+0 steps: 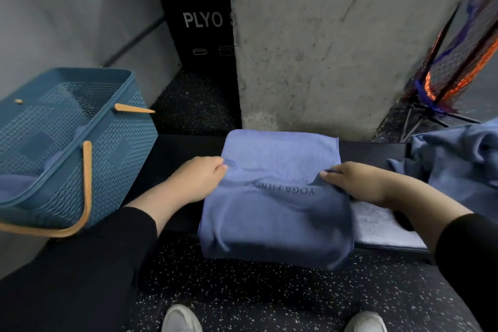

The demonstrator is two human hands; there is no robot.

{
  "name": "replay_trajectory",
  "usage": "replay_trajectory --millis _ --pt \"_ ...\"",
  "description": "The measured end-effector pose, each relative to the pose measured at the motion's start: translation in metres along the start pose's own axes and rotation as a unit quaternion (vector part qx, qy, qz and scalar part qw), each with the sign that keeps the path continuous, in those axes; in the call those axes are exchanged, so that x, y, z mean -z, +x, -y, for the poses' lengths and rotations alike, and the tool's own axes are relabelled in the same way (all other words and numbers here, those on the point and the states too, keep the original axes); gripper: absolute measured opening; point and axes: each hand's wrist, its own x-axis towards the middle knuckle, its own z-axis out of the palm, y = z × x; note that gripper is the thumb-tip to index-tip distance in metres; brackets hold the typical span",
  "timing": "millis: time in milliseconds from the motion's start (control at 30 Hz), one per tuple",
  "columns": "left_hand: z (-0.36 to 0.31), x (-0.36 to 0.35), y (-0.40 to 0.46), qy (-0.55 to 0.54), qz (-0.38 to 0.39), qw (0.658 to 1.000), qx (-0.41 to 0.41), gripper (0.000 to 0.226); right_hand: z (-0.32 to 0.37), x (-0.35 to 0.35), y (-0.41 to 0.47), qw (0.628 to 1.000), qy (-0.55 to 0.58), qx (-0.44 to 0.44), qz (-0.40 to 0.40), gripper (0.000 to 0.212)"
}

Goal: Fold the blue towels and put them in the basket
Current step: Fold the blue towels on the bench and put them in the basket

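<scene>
Item: speckled black rubber floor (269, 299), nearest, with two pale shoe toes (181, 318) showing at the bottom edge. Above it, a blue partly folded microfibre towel (275, 210) with embossed lettering is lying across a low black bench (177, 153), its near edge hanging over the front and its long axis running away from the person. The left hand (196, 178) is pinching the towel's left edge, the right hand (355, 183) is pinching the right edge, fingers curled on cloth; both are sitting level, at mid-length, so the fold line is lying straight between them. A paler grey cloth (382, 226) is lying beneath the right wrist, possibly another towel. The blue perforated plastic basket (107, 143) with tan handles is standing to the left, nearer the left hand, already holding blue cloth. Unfolded blue towels (458, 164) are heaped at right. Farthest: a concrete pillar (336, 43), a black plyo box (199, 21), orange netting (458, 62).
</scene>
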Motion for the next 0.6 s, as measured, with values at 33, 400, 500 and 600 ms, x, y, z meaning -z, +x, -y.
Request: replay_trajectory --millis 33,400,500,600 --pt "0.001 0.001 -0.003 0.009 0.012 1.0 -0.007 0.038 0.001 0.0 -0.004 1.0 -0.015 0.01 0.007 0.042" --pt "0.006 0.0 0.0 -0.04 0.001 0.999 0.003 0.036 -0.004 -0.009 0.008 0.982 0.086 0.107 -0.127 0.043" --pt "0.009 -0.001 0.012 -0.049 -0.014 0.998 0.039 0.038 -0.008 -0.014 0.021 0.982 0.044 0.085 -0.16 0.043" --pt "0.004 -0.005 0.019 -0.028 -0.051 0.995 0.085 0.038 -0.009 -0.015 0.036 0.979 0.002 0.06 -0.194 0.045"
